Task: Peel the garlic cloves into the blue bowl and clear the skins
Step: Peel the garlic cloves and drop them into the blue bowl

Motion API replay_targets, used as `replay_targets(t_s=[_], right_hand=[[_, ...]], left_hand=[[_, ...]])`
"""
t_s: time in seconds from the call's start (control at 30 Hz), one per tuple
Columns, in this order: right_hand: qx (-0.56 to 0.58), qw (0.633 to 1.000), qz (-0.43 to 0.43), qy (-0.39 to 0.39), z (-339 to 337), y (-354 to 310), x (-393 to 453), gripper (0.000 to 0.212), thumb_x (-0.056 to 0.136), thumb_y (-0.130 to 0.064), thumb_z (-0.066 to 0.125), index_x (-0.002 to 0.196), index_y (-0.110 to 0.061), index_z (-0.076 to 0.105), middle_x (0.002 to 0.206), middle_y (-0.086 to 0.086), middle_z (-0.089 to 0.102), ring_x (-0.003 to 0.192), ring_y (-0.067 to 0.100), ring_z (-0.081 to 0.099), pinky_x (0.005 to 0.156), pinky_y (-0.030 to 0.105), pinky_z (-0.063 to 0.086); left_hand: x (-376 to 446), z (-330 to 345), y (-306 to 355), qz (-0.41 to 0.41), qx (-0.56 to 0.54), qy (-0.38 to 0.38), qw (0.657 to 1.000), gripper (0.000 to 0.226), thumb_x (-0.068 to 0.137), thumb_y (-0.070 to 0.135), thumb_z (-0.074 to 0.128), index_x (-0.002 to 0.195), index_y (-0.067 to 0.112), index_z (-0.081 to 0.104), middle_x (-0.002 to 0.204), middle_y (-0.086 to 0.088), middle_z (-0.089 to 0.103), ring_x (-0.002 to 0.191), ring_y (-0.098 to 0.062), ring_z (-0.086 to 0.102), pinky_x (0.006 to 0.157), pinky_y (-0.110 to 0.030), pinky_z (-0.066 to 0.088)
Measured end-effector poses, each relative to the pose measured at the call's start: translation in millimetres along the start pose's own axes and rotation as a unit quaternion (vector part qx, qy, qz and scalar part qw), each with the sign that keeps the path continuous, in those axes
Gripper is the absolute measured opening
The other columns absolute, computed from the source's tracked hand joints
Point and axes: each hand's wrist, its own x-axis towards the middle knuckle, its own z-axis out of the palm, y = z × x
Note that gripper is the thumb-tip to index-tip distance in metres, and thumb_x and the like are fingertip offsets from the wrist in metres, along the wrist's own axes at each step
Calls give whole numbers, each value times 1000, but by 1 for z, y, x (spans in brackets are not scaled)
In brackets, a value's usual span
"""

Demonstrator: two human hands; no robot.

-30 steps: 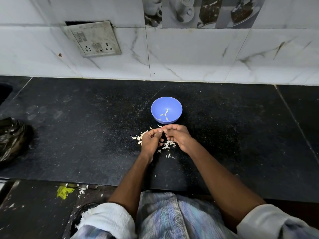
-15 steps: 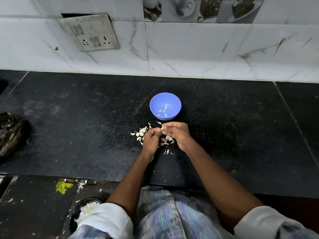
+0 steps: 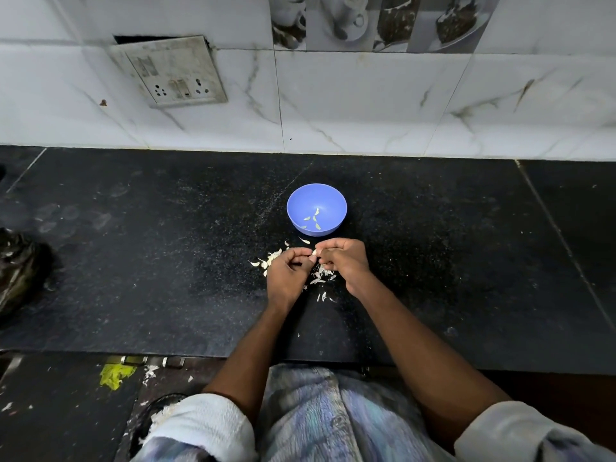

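Observation:
The blue bowl (image 3: 316,208) stands on the black counter (image 3: 166,261) with several pale peeled cloves inside. Just in front of it, my left hand (image 3: 286,275) and my right hand (image 3: 346,261) meet with fingers curled, pinching a small garlic clove (image 3: 314,252) between their fingertips. Unpeeled cloves and loose white skins (image 3: 270,256) lie on the counter left of my left hand. More skins (image 3: 321,275) lie between and under my hands.
A dark crumpled plastic bag (image 3: 20,271) sits at the counter's left edge. A white tiled wall with a switch plate (image 3: 170,71) backs the counter. Below the front edge are a yellow scrap (image 3: 115,375) and a dark container holding skins (image 3: 160,411).
Both hands stay together on the clove just in front of the bowl; only the fingertips have shifted slightly. The camera view has drifted a little.

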Motion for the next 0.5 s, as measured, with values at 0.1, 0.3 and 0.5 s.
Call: replay_targets(t_s=[0.1, 0.3, 0.5], right_hand=[[-13, 1000, -4, -18, 0, -2, -3, 10, 88, 1, 72, 94, -4, 78, 80, 7, 77, 68, 11, 65, 64, 24, 52], [-18, 999, 3, -48, -6, -7, -8, 13, 85, 2, 73, 93, -6, 79, 88, 15, 78, 76, 17, 69, 78, 34, 58], [-42, 998, -1, -42, -9, -8, -6, 10, 85, 1, 72, 93, -2, 78, 82, 15, 77, 70, 16, 68, 70, 30, 58]], left_hand=[[2, 1, 6, 26, -8, 16, 1000, 4, 92, 17, 81, 95, 14, 81, 82, 0, 80, 70, -8, 71, 70, -28, 58], [4, -3, 6, 17, -43, 27, 999, 7, 91, 7, 80, 97, 8, 83, 86, -2, 82, 75, -12, 74, 75, -30, 59], [3, 0, 6, 43, -22, 27, 998, 11, 88, 12, 84, 97, 18, 85, 90, 4, 82, 83, -16, 78, 83, -38, 62]])
